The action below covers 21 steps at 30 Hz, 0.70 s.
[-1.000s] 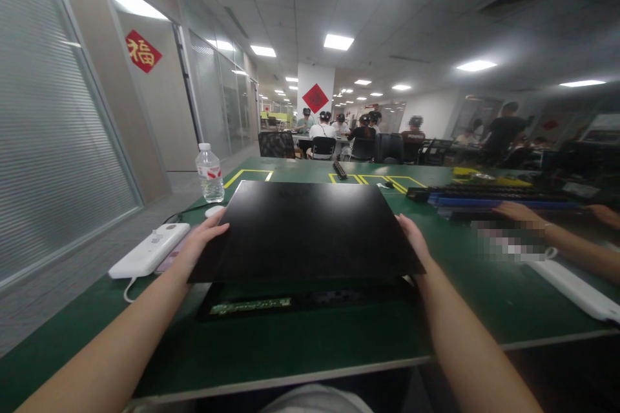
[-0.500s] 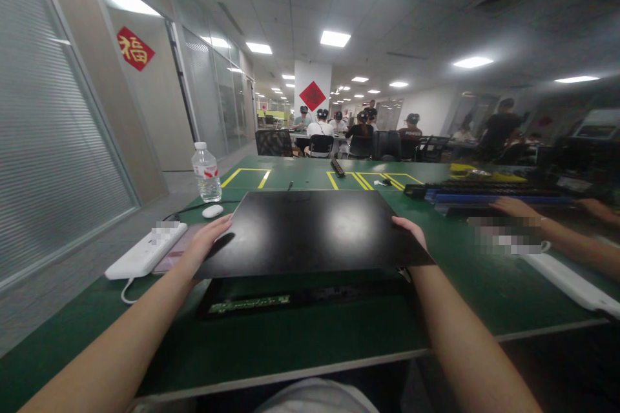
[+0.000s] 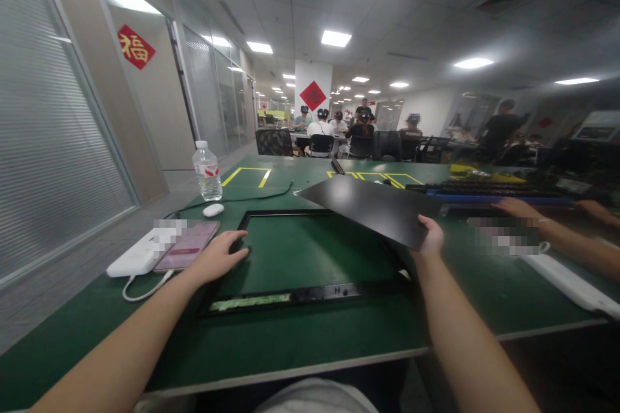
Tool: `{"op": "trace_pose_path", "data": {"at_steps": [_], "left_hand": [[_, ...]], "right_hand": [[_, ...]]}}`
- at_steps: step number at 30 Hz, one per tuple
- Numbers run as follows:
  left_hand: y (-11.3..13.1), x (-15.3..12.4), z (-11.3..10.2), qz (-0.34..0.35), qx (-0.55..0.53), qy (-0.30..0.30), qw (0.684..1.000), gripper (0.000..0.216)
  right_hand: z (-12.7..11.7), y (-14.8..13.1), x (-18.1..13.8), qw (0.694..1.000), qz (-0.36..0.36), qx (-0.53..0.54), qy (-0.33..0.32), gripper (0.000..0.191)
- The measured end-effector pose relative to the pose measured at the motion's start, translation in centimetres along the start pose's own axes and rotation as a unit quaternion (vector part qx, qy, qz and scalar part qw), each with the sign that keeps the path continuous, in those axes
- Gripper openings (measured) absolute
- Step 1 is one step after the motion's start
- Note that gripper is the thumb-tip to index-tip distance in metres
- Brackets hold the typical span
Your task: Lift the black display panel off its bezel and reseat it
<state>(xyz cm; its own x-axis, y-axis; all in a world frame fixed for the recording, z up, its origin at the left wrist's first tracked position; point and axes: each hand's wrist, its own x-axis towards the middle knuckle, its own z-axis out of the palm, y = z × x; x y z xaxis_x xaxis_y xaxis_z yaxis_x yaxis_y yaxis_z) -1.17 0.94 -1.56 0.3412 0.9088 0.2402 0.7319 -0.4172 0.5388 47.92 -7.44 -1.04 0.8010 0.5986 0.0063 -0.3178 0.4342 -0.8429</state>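
My right hand grips the near corner of a thin black panel, holding it in the air, tilted, to the right above the table. Below it a black rectangular frame lies flat on the green table mat, with a green circuit strip along its near edge. My left hand rests on the frame's left edge, fingers slightly curled and holding nothing.
A phone lies on a white power strip to the left, with a white mouse and a water bottle behind. Another person's arms work at the right beside a white power strip. People sit at far tables.
The black panel was held by both hands over the frame; now my left hand has let go and dropped to the frame, and my right hand has swung the panel right.
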Motion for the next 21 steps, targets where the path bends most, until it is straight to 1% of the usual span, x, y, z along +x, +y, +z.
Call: {"op": "trace_pose_path", "data": {"at_steps": [3, 5, 7, 10, 17, 21], "left_hand": [[-0.1, 0.0, 0.2, 0.015, 0.023, -0.016, 0.999, 0.059], [-0.3, 0.0, 0.4, 0.025, 0.030, -0.016, 0.999, 0.058], [-0.6, 0.2, 0.5, 0.033, 0.036, -0.015, 0.999, 0.056], [-0.9, 0.3, 0.6, 0.043, 0.044, -0.016, 0.998, 0.053], [-0.6, 0.2, 0.6, 0.059, 0.040, -0.013, 0.997, 0.048], [-0.6, 0.1, 0.6, 0.057, 0.043, -0.017, 0.997, 0.049]], "right_hand": [[0.0, 0.4, 0.6, 0.994, -0.065, 0.041, 0.074, 0.018], [0.0, 0.6, 0.9, 0.985, -0.117, 0.071, 0.108, 0.017], [0.1, 0.6, 0.8, 0.974, -0.163, 0.090, 0.125, 0.017], [0.1, 0.5, 0.5, 0.963, -0.210, 0.079, 0.149, 0.017], [-0.4, 0.9, 0.7, 0.956, -0.216, -0.011, 0.199, 0.019], [-0.9, 1.2, 1.4, 0.955, -0.205, -0.068, 0.205, 0.022]]}}
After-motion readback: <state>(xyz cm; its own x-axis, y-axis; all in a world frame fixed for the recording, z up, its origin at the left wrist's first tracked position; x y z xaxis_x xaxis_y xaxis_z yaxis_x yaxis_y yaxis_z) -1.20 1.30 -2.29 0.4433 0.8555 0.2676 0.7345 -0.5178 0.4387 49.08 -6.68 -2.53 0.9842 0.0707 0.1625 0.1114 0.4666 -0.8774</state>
